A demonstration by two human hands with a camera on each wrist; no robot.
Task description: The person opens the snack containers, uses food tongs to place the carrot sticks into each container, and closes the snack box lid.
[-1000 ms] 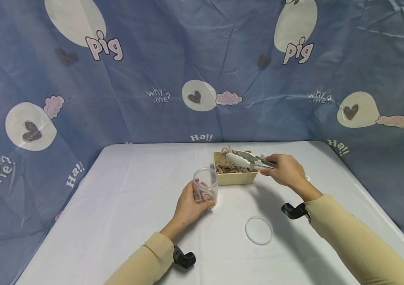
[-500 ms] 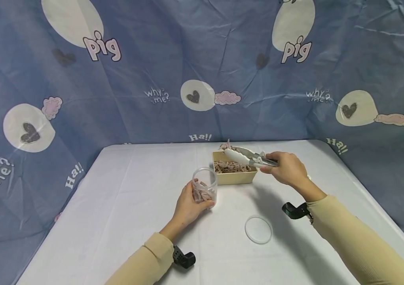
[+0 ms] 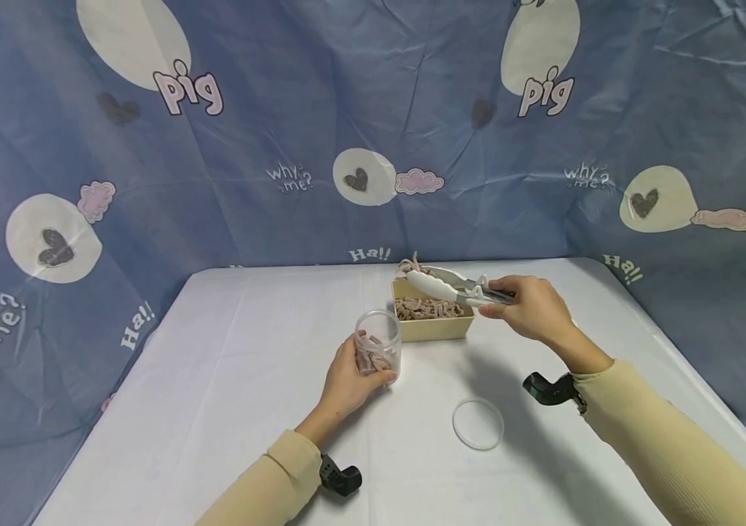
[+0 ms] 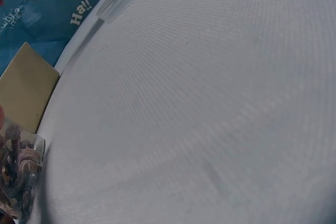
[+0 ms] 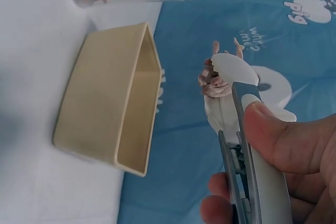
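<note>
Head view, table (image 3: 267, 351): white, under your setup.
Beige box (image 3: 435, 331): just beyond the jar (image 3: 379, 351), likely for easy reach.
Tongs (image 3: 435, 285): your right hand (image 3: 530, 310) grips them raised, likely to clear the box.
Jar: your left hand (image 3: 349, 376) holds it upright, likely against tipping.
Clear lid (image 3: 478, 424): flat, off the jar.
Brownish strips (image 3: 412, 264): in tongs' tips, box, jar.

Looks evenly bright in head view, throws soft shadow (image 3: 546, 442) on the table (image 3: 215, 380); looks dimmer, bluish in wrist views.
</note>
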